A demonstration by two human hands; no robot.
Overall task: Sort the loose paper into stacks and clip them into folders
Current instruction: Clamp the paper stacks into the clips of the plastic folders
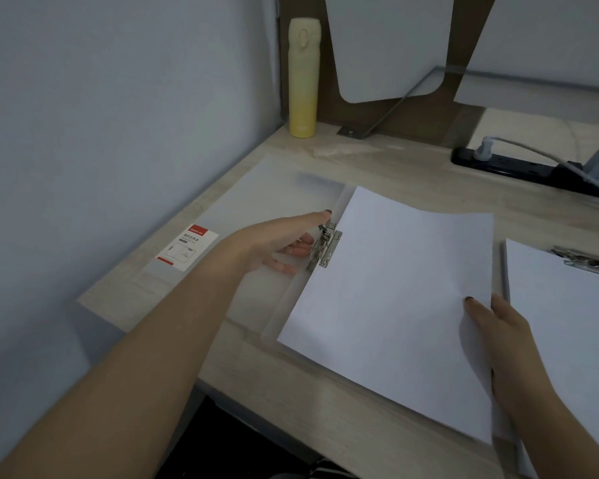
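Note:
A translucent folder (256, 209) lies open on the desk, its cover flat to the left with a red and white label (186, 247). A stack of white paper (388, 299) lies on the folder's right half. At the stack's left edge stands a metal lever clip (325, 248), raised. My left hand (284, 242) holds the clip's lever, thumb on top and fingers beneath. My right hand (498, 337) grips the stack's right edge, thumb on top of the sheets. A second stack of paper (567, 316) lies under another metal clip (585, 259) at the far right.
A yellow flask (303, 77) stands in the back corner by the wall. A black power strip (519, 167) with a white plug and cable lies at the back right. White panels lean against the back board. The desk's front edge (291, 402) runs below the folder.

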